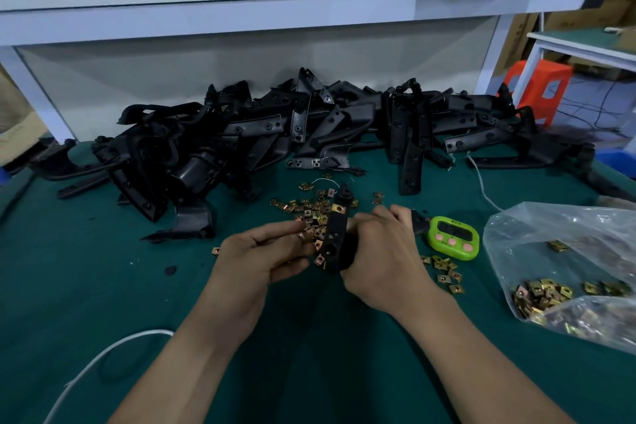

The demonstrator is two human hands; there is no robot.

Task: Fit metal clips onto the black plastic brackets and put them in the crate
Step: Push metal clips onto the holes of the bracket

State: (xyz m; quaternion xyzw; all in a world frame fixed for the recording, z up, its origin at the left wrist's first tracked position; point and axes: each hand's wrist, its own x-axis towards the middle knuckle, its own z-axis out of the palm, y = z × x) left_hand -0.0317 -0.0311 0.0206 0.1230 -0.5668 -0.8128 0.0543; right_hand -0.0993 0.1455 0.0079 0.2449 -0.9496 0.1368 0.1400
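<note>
Right hand (382, 251) grips one bracket (335, 237), left hand (268, 251) pinches a clip (320, 261) on; the pile (241, 141) awaits

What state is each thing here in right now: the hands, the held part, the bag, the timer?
Right hand: grips the bracket.
Left hand: fingers curled beside it; whether they hold anything, unclear.
Bracket: held off the table, clip fitted near its far end.
Pile: heaped, untidy.
Loose clips: scattered.
Bag: lying down, clips inside.
Timer: face up, display dark.
</note>
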